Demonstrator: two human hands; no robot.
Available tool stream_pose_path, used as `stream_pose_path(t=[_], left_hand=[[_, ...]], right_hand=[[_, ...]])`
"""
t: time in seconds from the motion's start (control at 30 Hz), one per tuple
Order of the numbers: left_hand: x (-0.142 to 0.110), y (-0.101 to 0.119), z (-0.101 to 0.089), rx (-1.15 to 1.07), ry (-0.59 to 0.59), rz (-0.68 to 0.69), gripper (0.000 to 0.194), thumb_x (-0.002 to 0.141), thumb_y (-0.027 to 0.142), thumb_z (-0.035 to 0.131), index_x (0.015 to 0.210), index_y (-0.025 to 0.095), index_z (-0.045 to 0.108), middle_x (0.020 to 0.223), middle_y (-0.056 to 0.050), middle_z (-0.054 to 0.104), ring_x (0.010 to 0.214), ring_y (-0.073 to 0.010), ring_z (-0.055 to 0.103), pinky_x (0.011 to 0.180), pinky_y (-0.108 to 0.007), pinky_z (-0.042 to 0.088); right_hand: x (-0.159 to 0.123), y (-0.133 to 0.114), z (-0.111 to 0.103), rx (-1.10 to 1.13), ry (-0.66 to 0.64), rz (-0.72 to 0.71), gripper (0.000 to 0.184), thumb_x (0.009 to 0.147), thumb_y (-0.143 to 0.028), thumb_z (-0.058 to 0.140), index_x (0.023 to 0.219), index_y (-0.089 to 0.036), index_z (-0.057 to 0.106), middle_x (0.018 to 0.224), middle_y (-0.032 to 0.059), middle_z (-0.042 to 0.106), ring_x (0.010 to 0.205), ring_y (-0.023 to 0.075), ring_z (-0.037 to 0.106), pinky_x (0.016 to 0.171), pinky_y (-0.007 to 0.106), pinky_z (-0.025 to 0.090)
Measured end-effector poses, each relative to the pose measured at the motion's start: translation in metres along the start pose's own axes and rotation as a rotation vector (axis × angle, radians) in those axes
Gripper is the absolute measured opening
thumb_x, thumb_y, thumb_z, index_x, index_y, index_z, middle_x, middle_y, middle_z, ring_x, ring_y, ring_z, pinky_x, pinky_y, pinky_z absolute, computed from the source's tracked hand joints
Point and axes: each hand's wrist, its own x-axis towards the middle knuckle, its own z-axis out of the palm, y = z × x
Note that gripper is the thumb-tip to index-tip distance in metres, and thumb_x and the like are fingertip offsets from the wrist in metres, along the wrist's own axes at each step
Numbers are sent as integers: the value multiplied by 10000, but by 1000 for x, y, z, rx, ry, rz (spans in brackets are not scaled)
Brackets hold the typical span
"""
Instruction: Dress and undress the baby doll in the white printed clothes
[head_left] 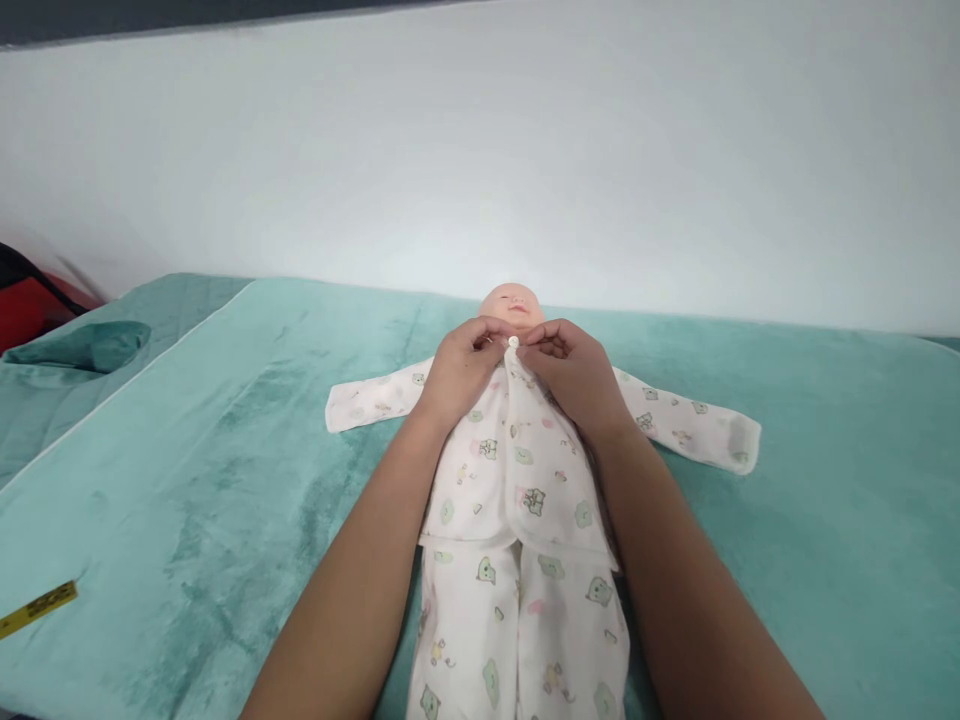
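Centrally, the button (pixel 514 342) sits between fingers (pixel 491 338).

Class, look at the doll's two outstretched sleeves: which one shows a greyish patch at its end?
The right-hand sleeve, reaching out beyond the person's right hand. A greyish patch marks its end; the left-hand sleeve shows none.

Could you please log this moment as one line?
Left hand: at shirt neckline | right hand: at neckline | white button: between hands | doll: face up on teal blanket
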Motion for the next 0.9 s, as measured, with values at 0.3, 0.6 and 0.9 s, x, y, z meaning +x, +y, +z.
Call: stream_pose_path(t=[0.3,0.6,0.9], left_hand=[[0,7,3,-20,17,-94,84,787,213,582,810,187,659,842,-21,656,770,-159,567,709,-267,432],[1,3,-3,-154,-65,-162,123,799,296,637,814,176,657,770,-15,616,714,-140,536,681,-266,417],[-1,4,-2,-151,89,-154,73,786,251,621,806,186,649,740,4,605,697,-129,525,709,-258,419]], right_hand=[[1,2,1,-10,8,-19,160,724,-304,667,847,-205,641,820,13,656,755,158,589,683,308,465],[2,2,3,-83,76,-3,140,723,-285,648,841,-211,634,797,8,652,716,156,571,644,307,447],[0,-2,3,-83,147,-39,113,749,-264,632,845,-209,612,828,6,645,769,161,579,705,308,447]])
